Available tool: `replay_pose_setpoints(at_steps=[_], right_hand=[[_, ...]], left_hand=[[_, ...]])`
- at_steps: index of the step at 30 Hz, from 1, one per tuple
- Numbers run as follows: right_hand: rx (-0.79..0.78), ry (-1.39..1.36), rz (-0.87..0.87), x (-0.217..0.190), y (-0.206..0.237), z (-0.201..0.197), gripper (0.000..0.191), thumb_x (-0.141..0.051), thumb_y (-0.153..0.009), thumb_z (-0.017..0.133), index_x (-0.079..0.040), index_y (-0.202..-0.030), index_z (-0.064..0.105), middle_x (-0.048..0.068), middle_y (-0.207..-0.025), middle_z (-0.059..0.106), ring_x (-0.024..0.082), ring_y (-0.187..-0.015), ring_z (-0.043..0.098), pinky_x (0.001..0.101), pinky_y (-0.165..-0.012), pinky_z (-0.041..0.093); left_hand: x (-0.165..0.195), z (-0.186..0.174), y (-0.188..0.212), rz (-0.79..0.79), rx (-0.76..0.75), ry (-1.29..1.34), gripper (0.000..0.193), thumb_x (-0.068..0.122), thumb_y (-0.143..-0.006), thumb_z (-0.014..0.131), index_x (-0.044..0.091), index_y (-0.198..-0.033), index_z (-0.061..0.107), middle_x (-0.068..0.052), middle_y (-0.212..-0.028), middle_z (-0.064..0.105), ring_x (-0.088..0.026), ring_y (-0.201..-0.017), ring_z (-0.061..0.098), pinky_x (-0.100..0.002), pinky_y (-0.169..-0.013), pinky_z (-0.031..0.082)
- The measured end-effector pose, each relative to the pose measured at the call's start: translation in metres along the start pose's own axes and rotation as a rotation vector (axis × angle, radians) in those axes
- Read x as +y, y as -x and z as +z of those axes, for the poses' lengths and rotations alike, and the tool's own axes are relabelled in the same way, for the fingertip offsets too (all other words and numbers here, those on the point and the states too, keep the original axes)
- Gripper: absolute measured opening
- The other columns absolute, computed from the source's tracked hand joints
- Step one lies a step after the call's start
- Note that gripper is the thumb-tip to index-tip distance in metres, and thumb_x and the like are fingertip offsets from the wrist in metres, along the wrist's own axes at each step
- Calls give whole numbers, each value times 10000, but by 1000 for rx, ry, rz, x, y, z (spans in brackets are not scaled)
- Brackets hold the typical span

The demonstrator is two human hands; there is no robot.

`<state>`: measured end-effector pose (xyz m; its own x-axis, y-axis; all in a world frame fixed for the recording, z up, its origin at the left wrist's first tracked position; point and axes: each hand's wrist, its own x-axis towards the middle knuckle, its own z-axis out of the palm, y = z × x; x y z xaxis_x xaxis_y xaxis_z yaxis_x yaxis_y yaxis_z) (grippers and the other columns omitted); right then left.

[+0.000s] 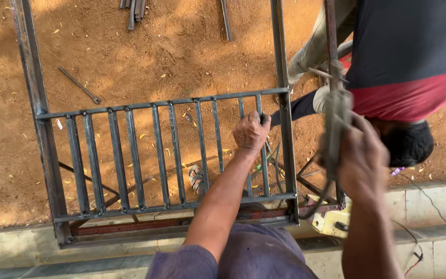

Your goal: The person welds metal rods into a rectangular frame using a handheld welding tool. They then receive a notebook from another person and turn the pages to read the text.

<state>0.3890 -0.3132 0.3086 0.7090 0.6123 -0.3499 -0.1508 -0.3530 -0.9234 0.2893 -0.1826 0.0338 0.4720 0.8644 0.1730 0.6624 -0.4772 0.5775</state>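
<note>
A grey steel grille frame point(42, 134) with several upright bars lies flat on stands over reddish dirt. My left hand point(250, 132) grips one of the bars point(265, 170) near the frame's right side. My right hand point(360, 157) is raised at the right, closed around a blurred metal tool point(336, 111) with a dark cable hanging from it. My sandalled foot point(196, 178) shows through the bars below.
A person in a dark and red shirt point(409, 57) bends over beyond the frame's right edge. Loose steel rods point(134, 9) and a single rod point(80, 85) lie on the dirt. A yellow tool point(329, 222) rests on the concrete kerb point(434, 206), with thin wires alongside.
</note>
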Motion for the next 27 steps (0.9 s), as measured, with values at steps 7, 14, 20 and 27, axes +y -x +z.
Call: replay_pose_setpoints(at_steps=[7,14,20,27], right_hand=[[-96,497,4,57,-48,53,704,-495,-966,665,-58,-1489,488,132,-914,702,197,-695,654,347,-575,550],[-87,727,-116,89,-63,77,986,-482,-792,800,-63,-1558,343,250,-1145,703,358,-930,756,460,-812,626],[-72,806,-279,112,-70,81,1019,-492,-818,851,10,-1550,350,318,-1182,698,426,-1030,730,506,-867,603],[-99,783,-217,127,-75,78,1009,-508,-829,816,40,-1547,367,320,-1149,704,413,-1051,729,477,-856,621]], left_hand=[[0,0,0,14,8,-16,329,366,-1033,595,147,-788,585,-32,-641,642,-119,-472,570,-342,-406,466],[-1,3,2,3,-10,50,345,345,-1074,574,101,-831,601,-80,-668,674,-146,-483,615,-354,-411,499],[-2,3,5,9,-26,43,295,308,-1036,655,56,-884,637,-99,-722,702,-159,-550,667,-331,-458,554],[-1,0,5,-1,-68,52,282,312,-1002,700,41,-941,654,-94,-763,715,-162,-603,695,-324,-532,590]])
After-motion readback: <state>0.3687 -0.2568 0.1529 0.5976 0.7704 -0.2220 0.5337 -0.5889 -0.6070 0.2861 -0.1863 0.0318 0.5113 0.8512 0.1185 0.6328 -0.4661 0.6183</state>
